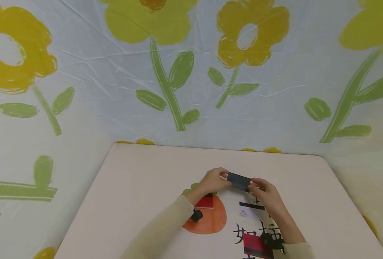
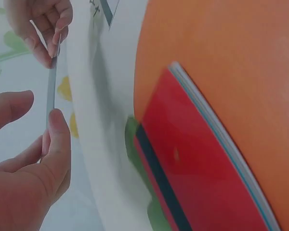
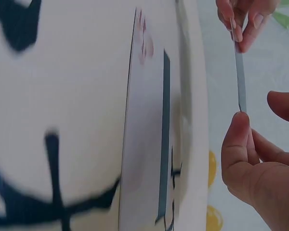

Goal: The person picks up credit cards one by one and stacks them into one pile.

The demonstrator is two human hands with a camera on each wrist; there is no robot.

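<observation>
A dark rectangular card is held up above the far part of the table. My left hand pinches its left end between thumb and fingers, while my right hand pinches the right end. Both wrist views show the card nearly edge-on as a thin strip. Beneath the left wrist lies a stack of red cards with a black stripe on top. A white card with a black stripe lies flat below the right hand.
Another red card with a dark stripe lies near the right wrist's black camera. An orange persimmon print and black characters mark the pale tabletop. A flower-patterned cloth hangs behind the table.
</observation>
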